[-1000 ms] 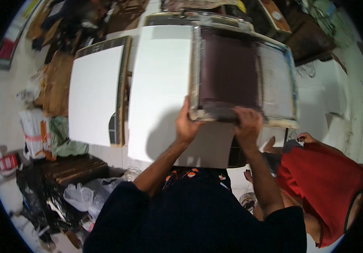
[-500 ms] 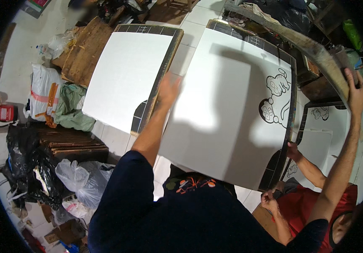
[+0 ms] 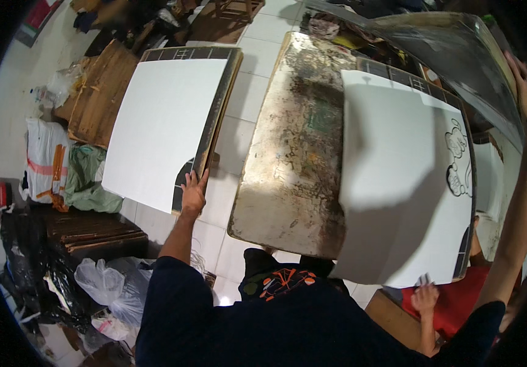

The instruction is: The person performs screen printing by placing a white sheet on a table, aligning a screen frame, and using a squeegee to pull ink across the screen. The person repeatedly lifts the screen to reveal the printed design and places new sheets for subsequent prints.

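Note:
My left hand rests on the near right corner of a black-edged board, its fingers spread over the border. A plain white sheet lies on that board. High at the right, my right hand grips the edge of a raised, tilted printing screen with grey mesh; part of the hand is dark. Below the screen, a second black-edged board carries a white sheet with black cartoon outlines along its right side. A co-worker's hand is by its near edge.
The second board lies over the right part of a stained worktable. A co-worker in a red top is at the near right. Plastic bags, a stack of brown boards and wrapped bundles line the left.
The printed board has shifted right, baring the stained tabletop. My left hand has come down onto the left board's corner. The screen in my right hand has tilted, showing its mesh.

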Demonstrator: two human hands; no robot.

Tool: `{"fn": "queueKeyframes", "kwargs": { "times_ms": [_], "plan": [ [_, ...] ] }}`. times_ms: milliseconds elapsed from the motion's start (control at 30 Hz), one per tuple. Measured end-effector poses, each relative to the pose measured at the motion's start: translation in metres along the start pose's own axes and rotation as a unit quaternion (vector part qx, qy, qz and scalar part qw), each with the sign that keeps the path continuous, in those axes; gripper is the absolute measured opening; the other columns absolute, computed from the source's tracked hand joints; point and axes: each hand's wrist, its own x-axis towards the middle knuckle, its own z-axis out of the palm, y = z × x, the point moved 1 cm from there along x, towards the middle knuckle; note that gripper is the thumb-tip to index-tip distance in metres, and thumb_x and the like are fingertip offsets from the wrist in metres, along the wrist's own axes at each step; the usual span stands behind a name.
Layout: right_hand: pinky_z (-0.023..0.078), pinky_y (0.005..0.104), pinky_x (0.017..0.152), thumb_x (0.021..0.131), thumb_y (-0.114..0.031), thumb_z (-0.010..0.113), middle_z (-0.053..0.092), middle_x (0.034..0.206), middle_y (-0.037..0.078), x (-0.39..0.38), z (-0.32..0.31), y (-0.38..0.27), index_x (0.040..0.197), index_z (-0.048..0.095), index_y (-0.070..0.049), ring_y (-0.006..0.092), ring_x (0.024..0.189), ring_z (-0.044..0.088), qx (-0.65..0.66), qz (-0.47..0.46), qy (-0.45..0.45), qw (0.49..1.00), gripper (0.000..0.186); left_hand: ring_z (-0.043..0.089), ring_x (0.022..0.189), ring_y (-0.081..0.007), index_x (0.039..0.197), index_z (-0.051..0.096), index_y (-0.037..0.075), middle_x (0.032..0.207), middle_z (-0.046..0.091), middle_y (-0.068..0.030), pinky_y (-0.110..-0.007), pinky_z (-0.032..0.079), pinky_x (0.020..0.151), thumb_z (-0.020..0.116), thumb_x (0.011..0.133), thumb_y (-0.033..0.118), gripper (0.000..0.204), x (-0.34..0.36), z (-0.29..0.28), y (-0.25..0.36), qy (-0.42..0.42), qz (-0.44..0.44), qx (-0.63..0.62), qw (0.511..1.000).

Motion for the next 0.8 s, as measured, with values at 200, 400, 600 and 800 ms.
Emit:
{"fn": "queueKeyframes", "kwargs": {
  "times_ms": [200, 400, 600, 800],
  "plan": [
    [0.042, 0.0398, 0.111, 0.085, -0.081, 0.059, 0.07, 0.13, 0.016, -0.016, -0.02, -0.04, 0.136, 0.07, -0.01, 0.0282, 0.124, 0.064, 0.182, 0.017, -0.035, 0.983, 0.088, 0.063, 0.117, -0.0446, 0.162, 0.032, 0.029, 0.145, 0.05, -0.029, -0.047, 0.06, 0.089, 0.071, 0.085, 0.012, 0.089, 0.068, -0.124, 0.128, 0.053, 0.15, -0.081, 0.984],
    [0.043, 0.0438, 0.11, 0.079, -0.084, 0.063, 0.067, 0.136, 0.021, -0.025, -0.023, -0.06, 0.14, 0.063, -0.001, 0.0337, 0.127, 0.063, 0.095, 0.079, 0.005, 0.992, 0.104, 0.055, 0.13, -0.0566, 0.157, 0.043, 0.02, 0.147, 0.046, -0.0415, -0.045, 0.063, 0.065, 0.072, 0.089, 0.024, 0.074, -0.067, -0.148, 0.355, 0.098, 0.258, 0.078, 0.958],
    [0.045, 0.0421, 0.065, 0.08, -0.07, 0.074, 0.066, 0.069, 0.015, -0.039, -0.066, -0.114, 0.077, 0.07, -0.001, 0.0238, 0.067, 0.062, 0.14, 0.128, -0.001, 0.982, 0.069, 0.047, 0.139, -0.0435, 0.142, 0.058, 0.008, 0.144, 0.057, -0.0201, -0.06, 0.032, 0.118, 0.073, 0.088, 0.03, 0.06, -0.102, -0.066, 0.323, 0.119, 0.313, -0.281, 0.899],
    [0.05, 0.0417, 0.075, 0.079, -0.071, 0.073, 0.074, 0.083, 0.018, -0.039, -0.086, -0.138, 0.089, 0.077, -0.001, 0.0277, 0.079, 0.07, 0.147, 0.137, -0.012, 0.98, 0.071, 0.052, 0.134, -0.0464, 0.14, 0.052, -0.012, 0.143, 0.054, -0.0336, -0.05, 0.04, 0.115, 0.082, 0.077, 0.065, 0.104, -0.08, -0.043, 0.08, 0.221, -0.277, -0.242, 0.903]
  ]
}}
